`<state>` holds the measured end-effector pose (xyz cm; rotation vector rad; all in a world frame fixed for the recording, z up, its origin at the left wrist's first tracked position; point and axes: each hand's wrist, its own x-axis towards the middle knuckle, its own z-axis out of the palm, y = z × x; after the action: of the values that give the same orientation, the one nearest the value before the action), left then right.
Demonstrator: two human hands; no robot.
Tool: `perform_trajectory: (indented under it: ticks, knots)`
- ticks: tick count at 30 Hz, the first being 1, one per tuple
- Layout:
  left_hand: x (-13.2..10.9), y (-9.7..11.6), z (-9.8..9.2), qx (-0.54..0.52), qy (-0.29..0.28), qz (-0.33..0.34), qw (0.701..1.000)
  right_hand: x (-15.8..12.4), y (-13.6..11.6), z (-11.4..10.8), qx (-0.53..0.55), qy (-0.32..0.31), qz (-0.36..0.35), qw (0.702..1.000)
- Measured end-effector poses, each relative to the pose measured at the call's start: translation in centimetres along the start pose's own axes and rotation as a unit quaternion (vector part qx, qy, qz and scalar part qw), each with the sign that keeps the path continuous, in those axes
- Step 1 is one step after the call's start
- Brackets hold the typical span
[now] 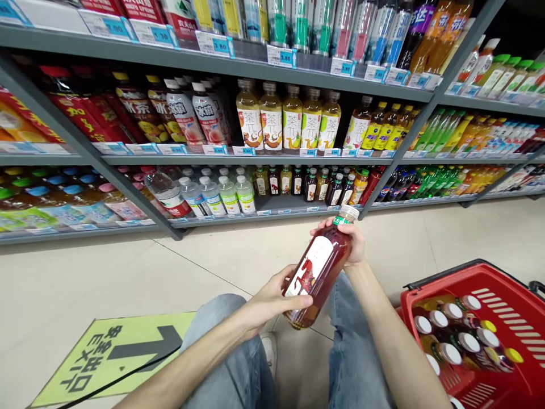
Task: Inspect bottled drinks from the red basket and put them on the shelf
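Observation:
A large tea bottle (pixel 326 264) with dark red-brown drink, a white label with a red horse and a green neck band is held tilted in front of my knees. My left hand (pixel 279 301) grips its lower part, the thumb lying across the label's bottom edge. Round its neck and shoulder, just under the clear cap, my right hand (pixel 355 241) is closed. Smaller bottles of similar dark tea (pixel 312 186) stand on the bottom shelf beyond. To my right, a red shopping basket (pixel 466 270) holds several bottles with white and yellow caps.
Shelves of drinks run across the front, their lowest grey edge (pixel 276 216) close to the tiled floor. A yellow-green exit sign (pixel 102 355) with a black arrow lies on the floor at left. A dark cord (pixel 123 378) crosses it.

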<state>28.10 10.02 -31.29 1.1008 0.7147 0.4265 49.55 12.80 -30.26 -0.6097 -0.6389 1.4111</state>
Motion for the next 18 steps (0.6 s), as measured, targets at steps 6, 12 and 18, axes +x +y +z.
perform_trajectory:
  ticks: [6,12,18]
  knots:
    - [0.1,-0.8,0.0,0.002,-0.098,-0.001,0.995,-0.3,0.1,0.3,-0.037,-0.039,0.015,0.998]
    - [-0.1,-1.4,-0.3,0.029,-0.088,-0.010,0.996,-0.4,0.6,1.3,-0.074,-0.088,0.034,0.993]
    - [-0.1,-1.8,-0.3,0.045,-0.075,-0.028,0.996,0.2,1.1,1.2,-0.141,-0.052,0.053,0.987]
